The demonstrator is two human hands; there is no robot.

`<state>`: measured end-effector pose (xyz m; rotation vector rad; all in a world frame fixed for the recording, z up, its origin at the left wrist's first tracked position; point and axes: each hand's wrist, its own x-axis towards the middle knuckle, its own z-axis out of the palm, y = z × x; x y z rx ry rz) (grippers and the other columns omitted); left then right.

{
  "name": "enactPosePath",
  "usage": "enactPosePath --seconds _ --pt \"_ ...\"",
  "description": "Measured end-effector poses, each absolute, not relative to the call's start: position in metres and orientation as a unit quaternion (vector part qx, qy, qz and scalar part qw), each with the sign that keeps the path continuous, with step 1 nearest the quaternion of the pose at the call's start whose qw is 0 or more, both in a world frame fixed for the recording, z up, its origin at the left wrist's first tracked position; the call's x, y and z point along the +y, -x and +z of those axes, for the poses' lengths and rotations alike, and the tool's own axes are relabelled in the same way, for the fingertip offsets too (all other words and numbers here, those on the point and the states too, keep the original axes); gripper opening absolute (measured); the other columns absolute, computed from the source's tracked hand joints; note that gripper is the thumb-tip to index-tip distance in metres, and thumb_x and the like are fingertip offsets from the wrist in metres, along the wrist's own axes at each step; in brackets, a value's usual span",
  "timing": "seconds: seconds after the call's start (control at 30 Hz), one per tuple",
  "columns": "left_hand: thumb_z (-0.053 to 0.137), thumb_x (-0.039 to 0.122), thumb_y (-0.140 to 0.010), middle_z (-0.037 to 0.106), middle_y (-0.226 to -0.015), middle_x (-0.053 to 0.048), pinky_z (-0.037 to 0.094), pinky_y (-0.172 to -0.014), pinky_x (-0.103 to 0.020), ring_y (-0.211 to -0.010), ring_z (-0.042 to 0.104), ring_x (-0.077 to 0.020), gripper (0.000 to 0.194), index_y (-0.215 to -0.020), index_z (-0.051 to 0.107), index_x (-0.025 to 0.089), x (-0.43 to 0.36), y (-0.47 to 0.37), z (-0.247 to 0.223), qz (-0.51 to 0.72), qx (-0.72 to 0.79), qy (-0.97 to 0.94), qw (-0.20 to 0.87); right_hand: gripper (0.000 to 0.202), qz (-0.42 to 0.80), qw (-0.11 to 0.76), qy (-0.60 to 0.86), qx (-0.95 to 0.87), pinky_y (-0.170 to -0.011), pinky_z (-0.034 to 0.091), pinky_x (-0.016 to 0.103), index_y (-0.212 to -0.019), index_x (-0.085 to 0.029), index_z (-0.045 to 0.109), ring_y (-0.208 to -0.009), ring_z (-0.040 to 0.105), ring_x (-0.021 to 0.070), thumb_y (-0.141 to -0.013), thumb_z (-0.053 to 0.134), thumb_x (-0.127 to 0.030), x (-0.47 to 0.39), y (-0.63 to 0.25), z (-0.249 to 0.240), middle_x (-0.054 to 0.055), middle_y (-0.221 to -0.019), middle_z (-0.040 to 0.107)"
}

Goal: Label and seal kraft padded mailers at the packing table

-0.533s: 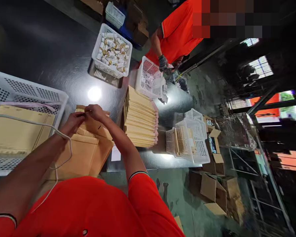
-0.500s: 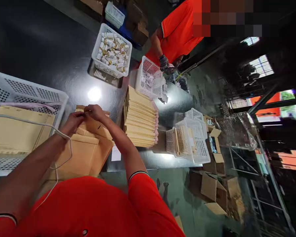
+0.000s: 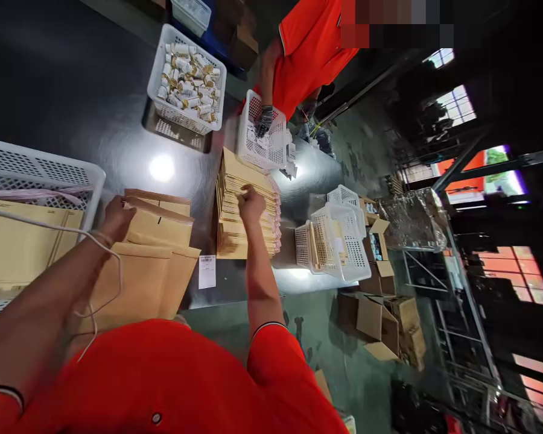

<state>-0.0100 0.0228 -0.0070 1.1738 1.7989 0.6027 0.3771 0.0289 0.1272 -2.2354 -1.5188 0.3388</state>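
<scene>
Kraft-paper envelopes (image 3: 160, 232), matte, tan and rectangular, are seen left of centre, overlapped on a dark, glossy table (image 3: 131, 126); their upper edge is pinched by the fingers of the left hand (image 3: 119, 220), and a short black mark is borne on one sheet. An envelope stack (image 3: 239, 170), fanned in ridges with pinkish right-hand edges, is placed at centre; it is overlapped by the right hand (image 3: 252, 206), whose fingers are partly curled, though whether paper is grasped cannot be told. Perforated white plastic is shown in the left basket (image 3: 100, 181), where flat envelopes are crossed by a pale cable (image 3: 67, 226), and in the bottle basket (image 3: 221, 107) at upper left, filled with white, gold-capped cylindrical bottles (image 3: 187, 87); at upper centre, a third basket (image 3: 278, 147) is entered by a co-worker's gloved hand (image 3: 265, 119). Dark print is carried by the bottles and by a white paper slip (image 3: 207, 272) below centre; neither is legible.
</scene>
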Motion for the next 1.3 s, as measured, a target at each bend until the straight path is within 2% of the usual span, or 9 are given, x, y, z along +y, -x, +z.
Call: enactPosePath --seconds 0.1,0.2,0.27,0.43,0.73,0.97,1.13,1.23,1.3 --pt "0.066 0.018 -0.102 0.056 -0.162 -0.029 0.042 -0.129 -0.059 -0.15 0.05 -0.0392 0.055 -0.154 0.058 0.003 0.009 -0.006 0.001 0.191 0.723 -0.565 0.35 0.01 0.22 0.097 0.744 -0.624 -0.083 0.055 0.028 -0.096 -0.021 0.083 -0.086 0.073 0.0188 -0.099 0.078 -0.012 0.021 -0.329 0.081 0.004 -0.088 0.081" --pt "0.059 0.023 -0.109 0.072 -0.14 -0.021 0.046 -0.123 -0.055 -0.141 0.059 -0.0387 0.028 -0.125 0.08 0.013 -0.015 -0.022 0.004 0.103 0.65 -0.67 0.343 0.026 0.28 0.054 0.684 -0.672 -0.091 0.059 0.025 -0.104 -0.018 0.089 -0.099 0.079 0.0182 -0.096 0.072 -0.001 0.031 -0.278 0.037 0.008 -0.111 0.09" --pt "0.056 0.028 -0.113 0.076 -0.127 -0.02 0.051 -0.114 -0.054 -0.132 0.065 -0.0397 0.032 -0.113 0.086 0.016 -0.027 -0.03 0.002 0.042 0.611 -0.715 0.339 0.032 0.3 0.022 0.649 -0.698 -0.096 0.061 0.025 -0.112 -0.018 0.091 -0.108 0.08 0.0193 -0.095 0.071 0.001 0.041 -0.256 0.02 0.008 -0.121 0.091" --pt "0.044 0.034 -0.119 0.075 -0.137 -0.025 0.053 -0.106 -0.054 -0.133 0.066 -0.0438 0.051 -0.128 0.09 0.013 -0.034 -0.036 -0.002 -0.055 0.581 -0.762 0.28 0.03 0.307 -0.037 0.611 -0.729 -0.099 0.061 0.026 -0.122 -0.017 0.092 -0.115 0.078 0.0208 -0.096 0.079 -0.008 0.061 -0.236 0.009 0.007 -0.123 0.09" --pt "0.041 0.035 -0.121 0.075 -0.144 -0.025 0.053 -0.112 -0.052 -0.139 0.067 -0.0428 0.055 -0.133 0.09 0.014 -0.032 -0.035 -0.004 -0.075 0.576 -0.77 0.262 0.041 0.27 -0.116 0.521 -0.801 -0.095 0.055 0.027 -0.135 -0.019 0.089 -0.116 0.077 0.0216 -0.107 0.062 -0.006 0.034 -0.225 0.01 0.01 -0.135 0.087" --pt "0.043 0.026 -0.116 0.082 -0.122 -0.027 0.059 -0.105 -0.051 -0.125 0.075 -0.041 0.049 -0.115 0.089 0.008 -0.024 -0.024 0.004 -0.084 0.603 -0.747 0.267 0.03 0.242 -0.139 0.483 -0.83 -0.091 0.055 0.028 -0.128 -0.017 0.083 -0.119 0.072 0.0256 -0.107 0.063 -0.007 -0.015 -0.21 0.0 0.012 -0.131 0.081" --pt "0.049 0.024 -0.114 0.068 -0.165 -0.026 0.049 -0.126 -0.059 -0.164 0.05 -0.0451 0.046 -0.146 0.081 0.012 -0.016 -0.01 -0.001 -0.056 0.584 -0.764 0.267 0.042 0.333 -0.093 0.505 -0.791 -0.08 0.049 0.023 -0.122 -0.021 0.083 -0.097 0.064 0.0185 -0.095 0.063 0.005 -0.015 -0.228 0.002 0.004 -0.111 0.072" --pt "0.05 0.023 -0.113 0.057 -0.178 -0.028 0.051 -0.123 -0.066 -0.168 0.045 -0.0504 0.049 -0.151 0.079 0.012 -0.014 -0.008 -0.011 -0.068 0.593 -0.747 0.294 0.054 0.406 -0.026 0.529 -0.745 -0.083 0.051 0.02 -0.117 -0.019 0.084 -0.089 0.06 0.0142 -0.082 0.059 0.013 -0.013 -0.241 0.007 -0.003 -0.095 0.064" --pt "0.052 0.023 -0.113 0.057 -0.178 -0.028 0.051 -0.123 -0.068 -0.166 0.048 -0.051 0.047 -0.15 0.08 0.013 -0.016 -0.011 -0.013 -0.056 0.602 -0.737 0.302 0.045 0.431 -0.013 0.542 -0.721 -0.081 0.053 0.021 -0.104 -0.017 0.085 -0.084 0.061 0.0142 -0.078 0.06 0.011 -0.007 -0.245 0.015 -0.004 -0.086 0.062"
